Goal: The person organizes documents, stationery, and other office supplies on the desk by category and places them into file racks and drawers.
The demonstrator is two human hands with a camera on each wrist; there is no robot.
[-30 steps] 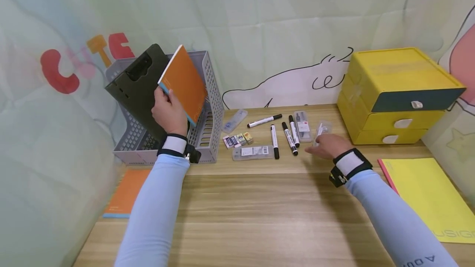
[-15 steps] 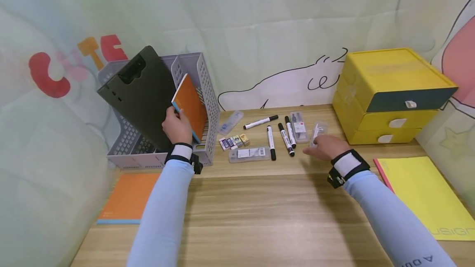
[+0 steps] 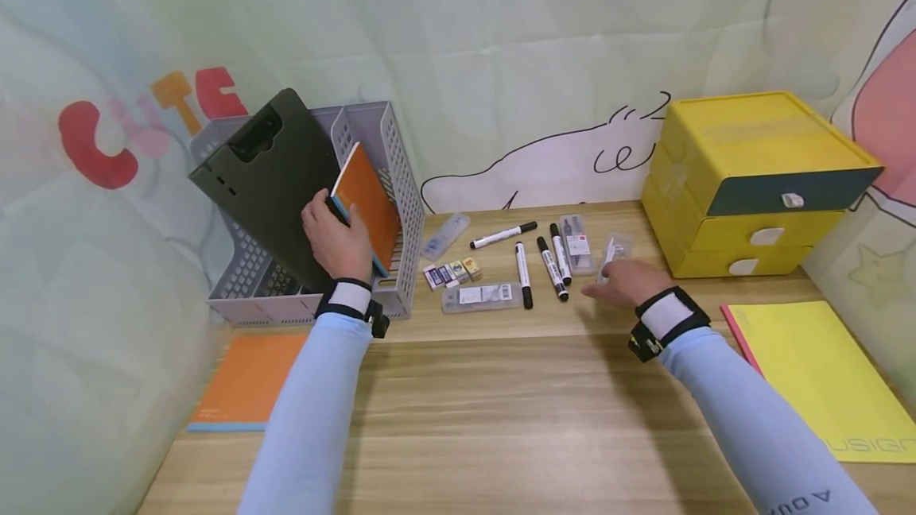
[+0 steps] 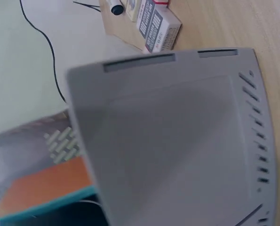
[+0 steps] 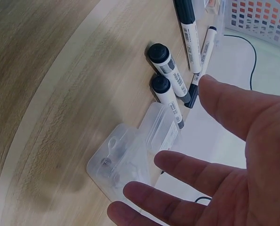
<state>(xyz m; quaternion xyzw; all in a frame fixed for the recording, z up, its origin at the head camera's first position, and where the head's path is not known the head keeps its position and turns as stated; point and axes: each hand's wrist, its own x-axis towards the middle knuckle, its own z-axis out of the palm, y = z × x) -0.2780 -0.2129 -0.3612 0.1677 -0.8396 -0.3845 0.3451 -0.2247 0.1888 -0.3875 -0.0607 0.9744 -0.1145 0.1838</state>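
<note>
An orange notebook with a blue spine stands in the right compartment of a grey file rack. My left hand is at its near edge with fingers spread, the thumb by the orange cover and the other fingers off it, near a black clipboard leaning in the rack. The left wrist view shows the rack's front wall, no hand. My right hand hovers with fingers apart and nothing in them, close to a small clear plastic case on the table.
Several black-and-white markers, clear cases and small erasers lie mid-table. A yellow drawer box stands at the back right. A yellow notebook lies at the right, another orange notebook at the left.
The left hand has lowered the orange notebook into the rack's right compartment, then its fingers spread and let go. The right hand has barely moved.
</note>
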